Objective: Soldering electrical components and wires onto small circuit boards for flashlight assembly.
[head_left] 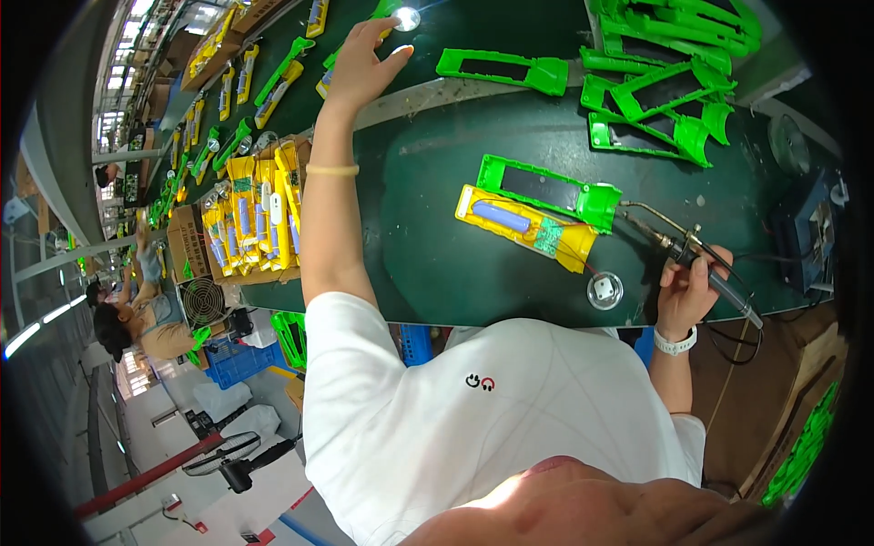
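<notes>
My right hand [694, 289] is closed around a soldering iron [675, 248] with a thin metal tube along it. Its tip points left, near the end of a green plastic frame [596, 206]. That frame lies against a yellow casing [575, 257] holding a purple-blue cylindrical cell [501, 215] and a small green circuit board [548, 236]. Thin wires run from the casing to a round clear lens piece [604, 291] near the table edge. My left hand [362, 65] reaches far forward, thumb and fingers apart, beside a green lamp part with a shiny round lens [406, 18]. Whether its fingertips touch that part is unclear.
A single green frame [501, 70] lies ahead, with a pile of green frames [669, 91] at far right. Left of my arm stands a cardboard box of yellow casings [259, 214]. A dark blue bench unit [806, 232] is at right. Another person [150, 323] sits further left.
</notes>
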A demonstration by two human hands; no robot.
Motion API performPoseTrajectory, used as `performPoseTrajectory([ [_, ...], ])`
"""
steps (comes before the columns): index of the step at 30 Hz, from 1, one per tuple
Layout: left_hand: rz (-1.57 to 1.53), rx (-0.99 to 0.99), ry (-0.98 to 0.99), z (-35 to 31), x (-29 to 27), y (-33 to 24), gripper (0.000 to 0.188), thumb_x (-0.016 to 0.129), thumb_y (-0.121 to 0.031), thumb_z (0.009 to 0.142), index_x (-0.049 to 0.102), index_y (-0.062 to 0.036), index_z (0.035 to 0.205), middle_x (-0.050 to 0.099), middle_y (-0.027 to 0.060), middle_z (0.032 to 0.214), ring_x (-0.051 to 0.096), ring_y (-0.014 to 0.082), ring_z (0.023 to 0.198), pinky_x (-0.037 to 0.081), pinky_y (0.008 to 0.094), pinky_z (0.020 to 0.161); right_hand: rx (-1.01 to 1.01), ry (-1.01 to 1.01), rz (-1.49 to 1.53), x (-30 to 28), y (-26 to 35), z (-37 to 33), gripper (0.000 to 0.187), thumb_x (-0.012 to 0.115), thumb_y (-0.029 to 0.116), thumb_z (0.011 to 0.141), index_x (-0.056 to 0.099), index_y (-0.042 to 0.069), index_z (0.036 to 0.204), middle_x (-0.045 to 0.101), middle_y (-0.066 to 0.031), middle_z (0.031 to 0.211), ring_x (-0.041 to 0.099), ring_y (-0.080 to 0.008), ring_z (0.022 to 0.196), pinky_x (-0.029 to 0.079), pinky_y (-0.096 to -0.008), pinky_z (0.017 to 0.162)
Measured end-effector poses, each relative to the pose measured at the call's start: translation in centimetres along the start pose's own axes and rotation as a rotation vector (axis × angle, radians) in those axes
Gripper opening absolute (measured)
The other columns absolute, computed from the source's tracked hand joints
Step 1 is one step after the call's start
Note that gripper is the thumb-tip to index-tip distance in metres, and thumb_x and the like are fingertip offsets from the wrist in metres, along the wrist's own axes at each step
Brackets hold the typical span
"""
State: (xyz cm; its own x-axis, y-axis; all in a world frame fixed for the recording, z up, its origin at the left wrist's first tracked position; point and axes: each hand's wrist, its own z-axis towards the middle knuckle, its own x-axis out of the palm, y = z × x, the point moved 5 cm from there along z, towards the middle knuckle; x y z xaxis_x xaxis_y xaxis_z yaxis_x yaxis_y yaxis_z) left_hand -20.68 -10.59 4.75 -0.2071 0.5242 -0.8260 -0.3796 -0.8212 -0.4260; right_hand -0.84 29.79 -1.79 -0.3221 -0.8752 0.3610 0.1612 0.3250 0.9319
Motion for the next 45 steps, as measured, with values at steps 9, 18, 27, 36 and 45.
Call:
performPoseTrajectory([
  [9,0.012,0.289,0.468,1.1,7.8,-4.8,0.032,0.06,-0.012,0.073,0.055,-0.007,0.104,0.055,0.011,0.108,0.05,0.0285,0.105,0.039,0.0347,0.091,-0.003,-0.009,-0.026,-0.2,-0.7,1.1,0.025,0.052,0.023,0.085,0.038,0.004,0.095,0.045,-0.0057,0.072,0.045,-0.0117,0.044,0.04,-0.022,0.041],
  [18,0.014,0.276,0.417,-5.2,5.5,-8.5,0.054,0.067,-0.04,0.071,0.056,-0.0106,0.114,0.047,0.0171,0.123,0.042,0.034,0.115,0.031,0.0459,0.098,0.02,0.001,-0.004,-0.3,-1.0,1.4,0.024,0.048,0.023,0.087,0.037,0.004,0.094,0.046,-0.0082,0.08,0.043,-0.0113,0.044,0.036,-0.0205,0.039],
  [27,0.347,-0.318,-0.058,15.2,3.7,10.8,0.054,0.067,-0.035,0.072,0.047,0.0017,0.106,0.053,0.0249,0.107,0.053,0.037,0.101,0.043,0.0406,0.086,-0.043,-0.015,-0.041,-0.4,-0.9,1.3,0.025,0.047,0.024,0.088,0.037,0.003,0.096,0.046,-0.0086,0.084,0.041,-0.0104,0.043,0.034,-0.0202,0.037],
  [36,0.492,-0.082,0.019,15.4,5.1,12.1,0.023,0.057,-0.016,0.076,0.055,-0.0098,0.097,0.054,0.0188,0.101,0.053,0.034,0.097,0.043,0.0382,0.084,-0.029,-0.039,-0.043,-0.4,-1.0,1.1,0.032,0.052,0.029,0.086,0.036,0.003,0.094,0.042,-0.0082,0.079,0.041,-0.0105,0.042,0.035,-0.0198,0.036],
  [45,0.396,-0.221,-0.017,-11.2,-3.4,-0.2,0.017,0.058,0.0,0.069,0.058,-0.0044,0.086,0.049,0.0201,0.113,0.047,0.0369,0.105,0.039,0.0407,0.09,-0.031,0.001,0.023,0.2,-0.3,1.0,0.027,0.048,0.026,0.087,0.038,0.002,0.097,0.044,-0.0091,0.084,0.043,-0.012,0.044,0.038,-0.022,0.04],
])
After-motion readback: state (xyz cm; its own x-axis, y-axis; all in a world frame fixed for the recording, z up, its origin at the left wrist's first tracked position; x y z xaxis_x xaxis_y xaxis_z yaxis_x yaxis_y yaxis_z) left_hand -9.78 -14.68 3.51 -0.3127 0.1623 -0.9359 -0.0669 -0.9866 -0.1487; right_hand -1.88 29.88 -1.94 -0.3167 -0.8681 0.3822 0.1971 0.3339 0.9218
